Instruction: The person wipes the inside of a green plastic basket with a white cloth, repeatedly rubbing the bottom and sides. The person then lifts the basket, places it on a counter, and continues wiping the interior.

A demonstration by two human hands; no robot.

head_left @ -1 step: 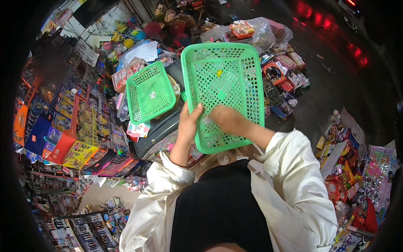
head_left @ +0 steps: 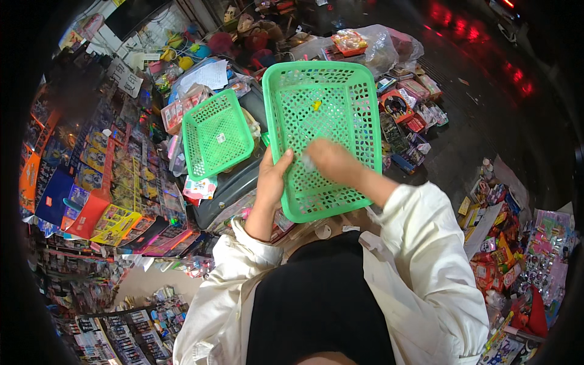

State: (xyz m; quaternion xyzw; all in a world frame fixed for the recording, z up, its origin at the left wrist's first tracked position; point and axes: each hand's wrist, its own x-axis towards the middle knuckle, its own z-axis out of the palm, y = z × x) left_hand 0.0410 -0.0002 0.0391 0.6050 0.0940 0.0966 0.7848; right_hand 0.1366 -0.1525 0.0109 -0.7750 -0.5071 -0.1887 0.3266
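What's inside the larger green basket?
In the basket: a small yellow thing toward the far end, and the blurred right hand with something pale at its fingertips. Whatever lies beneath that hand is covered.

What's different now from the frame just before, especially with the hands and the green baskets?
The right hand, over the large green basket, has shifted slightly farther from the body; a pale, blurred patch at its fingers moved along, too smeared to identify. No grasp or release shows. Unchanged: the left hand gripping the basket's left side, the yellow piece and the smaller green basket.
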